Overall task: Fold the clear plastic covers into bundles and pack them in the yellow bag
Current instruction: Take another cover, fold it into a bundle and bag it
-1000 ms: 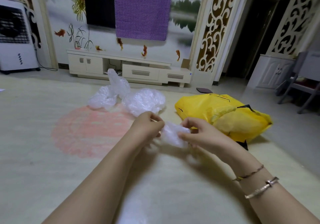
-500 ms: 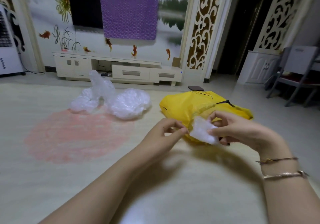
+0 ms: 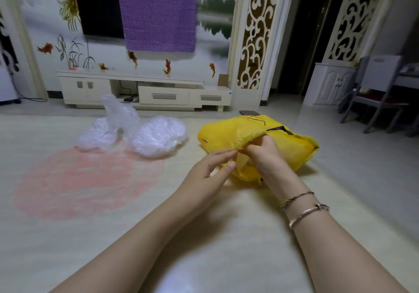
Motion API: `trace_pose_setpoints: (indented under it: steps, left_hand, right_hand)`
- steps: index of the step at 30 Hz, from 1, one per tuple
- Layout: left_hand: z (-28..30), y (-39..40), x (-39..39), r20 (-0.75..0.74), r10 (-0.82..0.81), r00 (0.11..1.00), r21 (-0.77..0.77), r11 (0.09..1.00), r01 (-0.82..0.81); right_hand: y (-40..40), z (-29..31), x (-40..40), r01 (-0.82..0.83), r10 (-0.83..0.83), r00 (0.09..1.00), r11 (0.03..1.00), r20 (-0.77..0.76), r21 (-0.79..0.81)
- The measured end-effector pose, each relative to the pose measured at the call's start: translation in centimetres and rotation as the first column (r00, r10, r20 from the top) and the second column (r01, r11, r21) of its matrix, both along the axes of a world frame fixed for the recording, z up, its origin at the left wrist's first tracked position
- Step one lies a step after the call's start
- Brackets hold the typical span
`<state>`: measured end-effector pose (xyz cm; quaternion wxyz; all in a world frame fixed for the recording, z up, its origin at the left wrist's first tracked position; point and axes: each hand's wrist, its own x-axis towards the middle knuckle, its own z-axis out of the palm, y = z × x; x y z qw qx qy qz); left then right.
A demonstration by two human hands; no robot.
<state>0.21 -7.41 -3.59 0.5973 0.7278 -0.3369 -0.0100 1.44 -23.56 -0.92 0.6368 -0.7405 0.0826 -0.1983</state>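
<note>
The yellow bag (image 3: 294,152) lies on the floor in front of me, its mouth facing my hands. My right hand (image 3: 265,154) reaches into that mouth, and its fingertips are hidden under the upper flap. The folded clear bundle it carried is out of sight. My left hand (image 3: 210,170) is at the left side of the opening and pinches the bag's lower lip between thumb and fingers. A loose pile of clear plastic covers (image 3: 158,138) sits on the floor to the left of the bag, apart from both hands.
A low white TV cabinet (image 3: 145,90) runs along the back wall behind the covers. A grey chair (image 3: 381,93) stands at the far right. A small dark flat object (image 3: 249,112) lies on the floor behind the bag. A round pink patch (image 3: 86,183) marks the floor at left.
My right hand carried the folded clear bundle rightward from in front of me into the bag's mouth, where it is now hidden. My left hand let go of the bundle and took the bag's edge.
</note>
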Motion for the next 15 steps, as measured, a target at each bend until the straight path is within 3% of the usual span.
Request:
trace_pose_setpoints:
  steps: [2,4,6,8,9,11,12,15]
  left_hand:
    - [0.0,0.1,0.0,-0.017,0.002,1.000,-0.021,1.000,-0.002]
    - [0.0,0.2,0.0,-0.024,0.000,1.000,-0.027,1.000,-0.001]
    - [-0.1,0.2,0.0,-0.038,-0.004,0.999,-0.019,1.000,0.003]
    - [-0.2,0.3,0.0,-0.053,-0.011,0.999,-0.014,1.000,0.011]
    - [-0.2,0.2,0.0,-0.057,-0.015,0.998,-0.011,1.000,0.015]
    - [-0.1,0.1,-0.1,-0.058,-0.017,0.998,0.002,1.000,0.017]
    - [0.0,0.1,-0.2,-0.063,-0.017,0.998,0.009,1.000,0.018]
    - [0.3,0.3,-0.4,-0.090,-0.019,0.996,0.006,1.000,0.020]
  right_hand:
    - [0.6,-0.1,0.7,0.018,-0.059,0.983,0.973,-0.174,-0.228]
    - [1.2,0.0,1.6,-0.039,-0.202,0.890,0.859,-0.408,-0.510]
    - [1.7,0.2,2.2,-0.205,-0.335,0.802,0.622,-0.494,-0.755]
    - [1.3,0.1,2.0,-0.338,-0.382,0.767,0.442,-0.515,-0.831]
    - [1.2,0.2,1.1,-0.337,-0.325,0.801,0.450,-0.503,-0.827]
    - [0.8,-0.1,-0.7,-0.177,-0.194,0.912,0.607,-0.360,-0.775]
    - [0.6,-0.1,-1.4,-0.124,-0.163,0.944,0.628,-0.285,-0.768]
    - [0.0,0.8,-2.2,-0.076,-0.181,0.958,0.587,-0.223,-0.806]
